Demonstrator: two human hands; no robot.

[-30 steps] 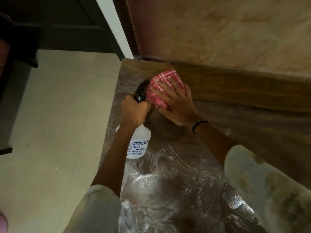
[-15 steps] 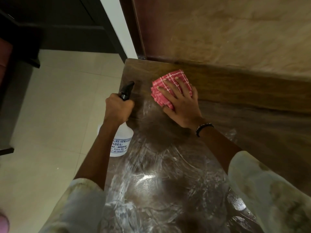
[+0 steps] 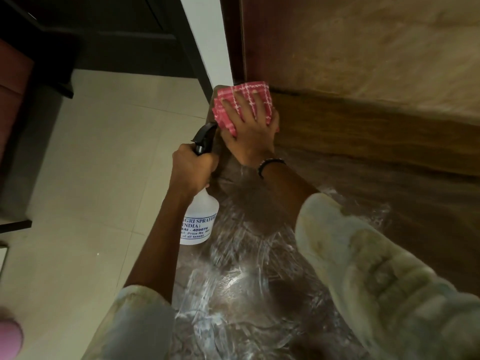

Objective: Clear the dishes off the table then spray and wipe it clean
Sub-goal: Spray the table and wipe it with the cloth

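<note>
Dark wooden worktop (image 3: 363,178) fills the right, wet streaks shining across its near half. At its far left corner, the red checked cloth (image 3: 242,96) lies flat under the right hand (image 3: 249,131), fingers spread and pressing. Just left, the left hand (image 3: 191,167) wraps the white spray bottle (image 3: 198,222) by its neck.

Dark wood tabletop (image 3: 363,183), wet streaks toward 6 o'clock; red checked cloth (image 3: 241,100) flat at 11 o'clock corner.
</note>
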